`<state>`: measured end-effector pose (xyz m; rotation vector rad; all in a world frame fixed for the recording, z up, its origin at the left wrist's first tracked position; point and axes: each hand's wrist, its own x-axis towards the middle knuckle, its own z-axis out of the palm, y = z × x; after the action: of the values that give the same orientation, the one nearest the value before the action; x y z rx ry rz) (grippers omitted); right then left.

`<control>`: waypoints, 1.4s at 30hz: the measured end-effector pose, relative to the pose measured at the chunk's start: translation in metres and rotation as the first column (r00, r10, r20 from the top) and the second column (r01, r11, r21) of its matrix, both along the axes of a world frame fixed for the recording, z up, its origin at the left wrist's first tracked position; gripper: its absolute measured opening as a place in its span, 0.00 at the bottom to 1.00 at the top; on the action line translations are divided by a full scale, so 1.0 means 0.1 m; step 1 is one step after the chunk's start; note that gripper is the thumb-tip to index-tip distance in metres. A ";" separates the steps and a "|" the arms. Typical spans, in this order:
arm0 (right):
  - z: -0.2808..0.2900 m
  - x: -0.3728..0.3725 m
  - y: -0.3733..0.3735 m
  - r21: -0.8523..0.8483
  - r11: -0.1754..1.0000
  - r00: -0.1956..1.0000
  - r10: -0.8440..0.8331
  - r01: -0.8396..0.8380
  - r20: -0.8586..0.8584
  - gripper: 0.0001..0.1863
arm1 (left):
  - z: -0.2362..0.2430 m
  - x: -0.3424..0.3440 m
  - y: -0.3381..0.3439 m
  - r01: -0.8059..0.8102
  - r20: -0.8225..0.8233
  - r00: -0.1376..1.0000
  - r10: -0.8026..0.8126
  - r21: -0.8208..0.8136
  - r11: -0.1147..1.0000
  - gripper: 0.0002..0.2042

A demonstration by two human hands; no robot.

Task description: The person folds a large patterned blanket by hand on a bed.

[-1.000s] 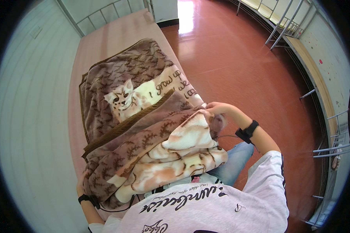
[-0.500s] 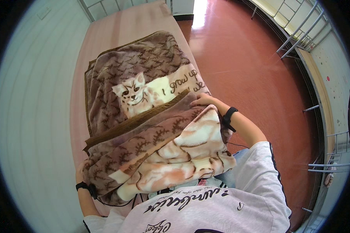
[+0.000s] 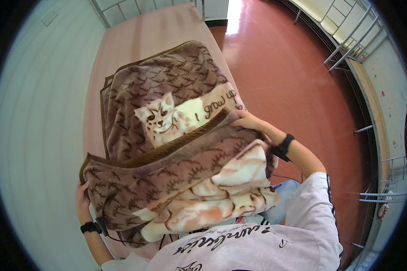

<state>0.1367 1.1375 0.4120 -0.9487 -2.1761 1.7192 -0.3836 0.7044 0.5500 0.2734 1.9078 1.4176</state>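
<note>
A thick plush blanket (image 3: 167,74) lies partly folded on the bed, brown with dark jagged marks and a pale cat figure and lettering on it. Its near part is lifted toward me in a loose fold, showing white and peach patterning. My right hand (image 3: 247,120) grips the dark brown hem at the fold's right corner. At the left end, my left hand (image 3: 82,198) holds the blanket's side edge, its fingers partly hidden behind the fabric. Between my hands the hem sags slightly.
The blanket rests on a narrow bed with a pink sheet (image 3: 144,27), against a white wall (image 3: 40,113) on the left. Red floor (image 3: 285,67) runs along the right side. Metal bed frames (image 3: 352,38) line the far right. A dark cable (image 3: 115,238) hangs near my left wrist.
My left hand has raised the left end of the fold and drawn it outward to the left. My right hand keeps its grip and has shifted slightly right.
</note>
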 end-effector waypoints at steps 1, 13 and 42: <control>0.11 0.02 0.01 0.178 0.984 1.000 0.010 -0.007 -0.016 0.17 | 0.17 0.07 0.09 0.001 -0.075 0.997 0.004 0.060 0.998 0.18; 1.15 -0.60 1.69 0.417 0.677 0.794 -0.488 0.607 -0.364 0.17 | 0.52 -0.33 0.81 -0.018 -0.288 0.937 0.198 0.527 0.850 0.22; -0.59 -0.71 0.16 0.376 0.811 0.801 -0.551 0.448 0.234 0.33 | -1.85 -0.82 0.80 -0.130 -0.654 0.735 -0.178 -0.394 0.910 0.37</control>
<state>0.0654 1.1532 0.3533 -1.6412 -2.0147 0.9935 -0.4653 0.7846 0.3654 0.6814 2.7368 0.8901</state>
